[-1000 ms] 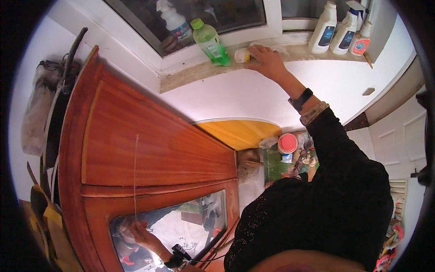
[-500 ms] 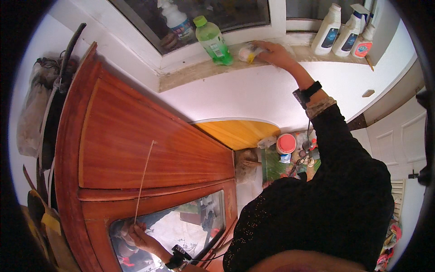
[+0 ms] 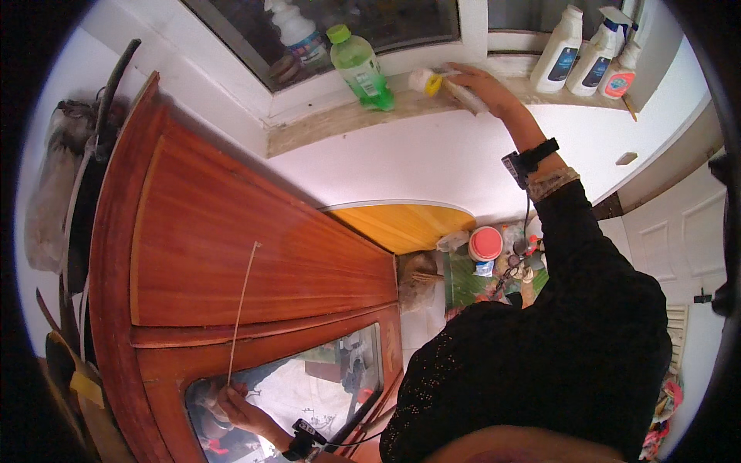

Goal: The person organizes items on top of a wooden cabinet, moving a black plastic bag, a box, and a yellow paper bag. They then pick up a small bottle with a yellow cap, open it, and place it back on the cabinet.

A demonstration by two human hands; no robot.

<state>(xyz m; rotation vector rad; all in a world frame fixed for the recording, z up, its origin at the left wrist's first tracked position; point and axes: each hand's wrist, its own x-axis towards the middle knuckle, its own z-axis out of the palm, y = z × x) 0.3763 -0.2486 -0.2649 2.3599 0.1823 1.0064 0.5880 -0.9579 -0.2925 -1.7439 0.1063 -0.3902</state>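
Note:
Low at the left, my left hand (image 3: 245, 409) pinches the lower end of a long thin pale stick (image 3: 243, 316). The stick stands up in front of the reddish-brown wooden cabinet (image 3: 231, 231), over its mirror-like glass panel (image 3: 309, 393). My right arm reaches far out to the windowsill (image 3: 324, 127). There my right hand (image 3: 486, 91) is closed around a small clear, bottle-like thing (image 3: 468, 99) with a yellow band and a pale end pointing left. The hand hides part of it, so its exact kind is unclear. A green plastic bottle (image 3: 361, 71) stands to its left.
Several white bottles, one of them a white bottle with a blue label (image 3: 557, 54), stand at the sill's right. Behind the glass is a white spray bottle (image 3: 297, 35). Below, a red-lidded tub (image 3: 485, 244) sits among small items. Bagged things (image 3: 58, 185) hang left of the cabinet.
My right hand has shifted slightly right and turned the bottle-like thing, so its yellow band and body now show more. My left hand and the stick stay nearly still.

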